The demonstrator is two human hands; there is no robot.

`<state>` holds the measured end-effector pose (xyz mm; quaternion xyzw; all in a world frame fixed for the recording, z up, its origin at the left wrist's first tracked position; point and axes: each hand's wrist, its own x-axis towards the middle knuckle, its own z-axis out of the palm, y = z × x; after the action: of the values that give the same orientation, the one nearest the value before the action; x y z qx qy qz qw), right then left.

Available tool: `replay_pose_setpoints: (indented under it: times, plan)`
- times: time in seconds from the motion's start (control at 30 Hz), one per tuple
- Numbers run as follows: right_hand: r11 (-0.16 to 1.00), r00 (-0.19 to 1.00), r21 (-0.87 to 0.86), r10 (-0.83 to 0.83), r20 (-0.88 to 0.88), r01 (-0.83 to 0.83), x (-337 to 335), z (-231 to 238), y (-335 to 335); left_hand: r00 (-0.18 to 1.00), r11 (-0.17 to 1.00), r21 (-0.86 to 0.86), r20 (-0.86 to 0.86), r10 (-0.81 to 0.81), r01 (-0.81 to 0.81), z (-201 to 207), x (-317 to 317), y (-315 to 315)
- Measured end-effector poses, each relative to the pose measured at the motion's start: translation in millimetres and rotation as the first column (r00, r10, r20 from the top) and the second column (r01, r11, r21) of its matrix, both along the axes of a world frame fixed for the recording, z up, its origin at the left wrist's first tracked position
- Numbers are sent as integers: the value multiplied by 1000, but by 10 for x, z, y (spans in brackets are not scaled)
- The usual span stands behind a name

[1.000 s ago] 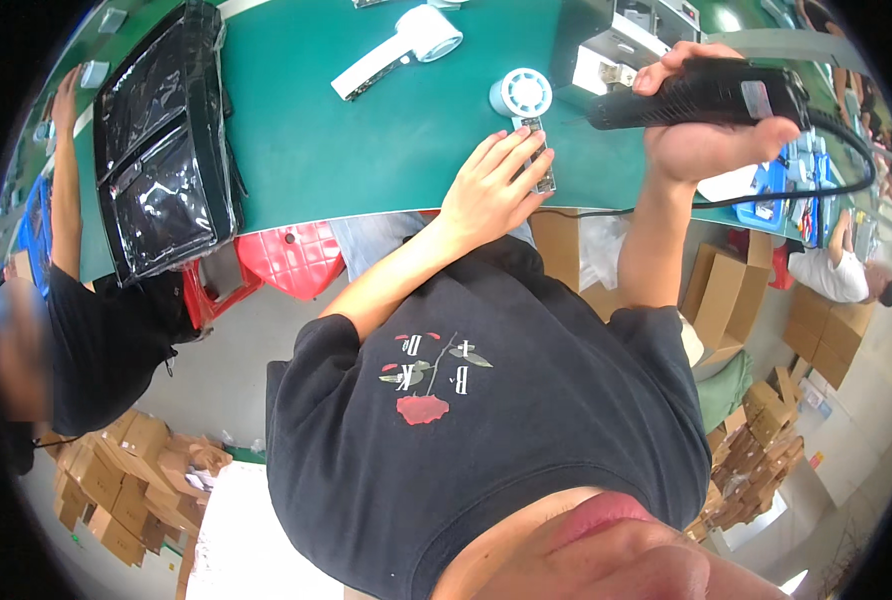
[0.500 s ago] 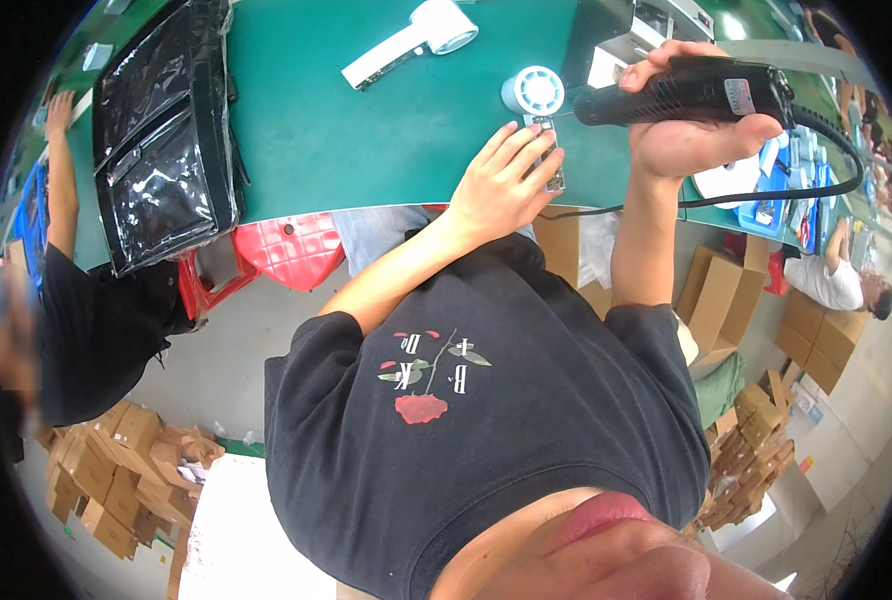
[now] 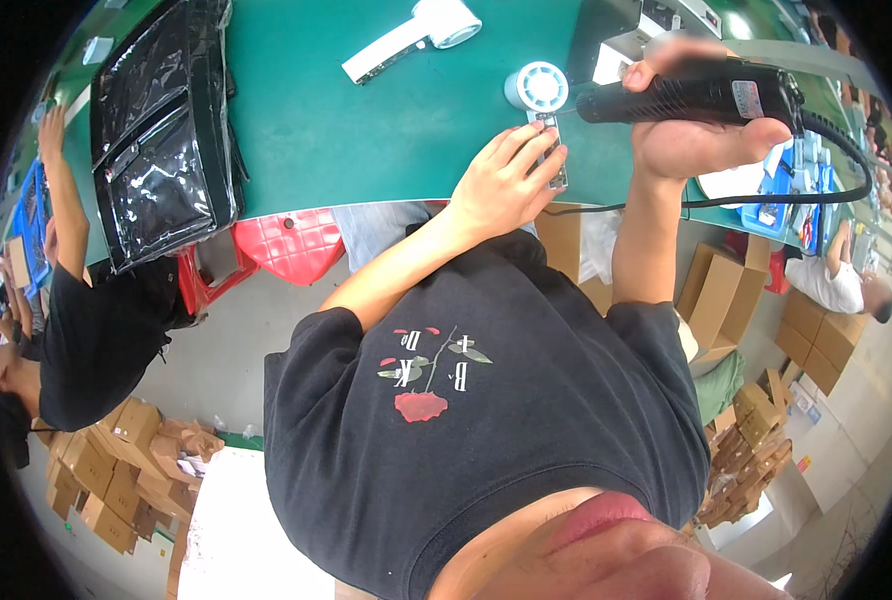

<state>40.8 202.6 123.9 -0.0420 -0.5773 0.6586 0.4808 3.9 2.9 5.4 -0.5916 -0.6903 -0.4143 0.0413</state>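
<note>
A light-blue and white handheld fan (image 3: 541,87) lies on the green table, its round head away from me and its handle opened to show inner parts. My left hand (image 3: 504,178) has its fingers curled over that handle and holds it against the table. In my right hand (image 3: 701,150) is a black electric screwdriver (image 3: 666,99), held level with its thin bit pointing left at the upper end of the fan's handle. Whether the bit touches a screw is too small to tell. Part of the handle is hidden under my left fingers.
Another white handheld fan (image 3: 391,50) lies farther off on the green table (image 3: 316,140). A black plastic-wrapped bag (image 3: 161,130) stands at the left, near a co-worker's arm (image 3: 66,215). The screwdriver's cord (image 3: 861,165) loops at the right by blue trays (image 3: 771,185).
Both my hands, the fan and the screwdriver keep nearly the same places relative to each other. At the left, the co-worker's arm and head have shifted slightly.
</note>
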Motion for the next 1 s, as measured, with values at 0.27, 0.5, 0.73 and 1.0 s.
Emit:
replay_pose_setpoints:
  times: [0.27, 0.5, 0.73, 1.0]
  plan:
    - [1000, 1000, -20, 12, -6, -12, 19, 7, 2, 1000, 1000, -28, 0, 2, -2, -22, 1, 0]
    - [996, 997, -62, 69, -24, -71, 21, -69, 24, 1000, 999, -38, -8, 3, -3, -10, -7, -2]
    - [999, 991, -45, -8, 136, 15, 44, -41, -174, 1000, 999, -38, 5, 1, 0, -4, 0, -9]
    - [977, 971, -40, 201, -131, -208, -10, -124, -209, 1000, 1000, 3, -1, 4, -4, 6, 1, -2]
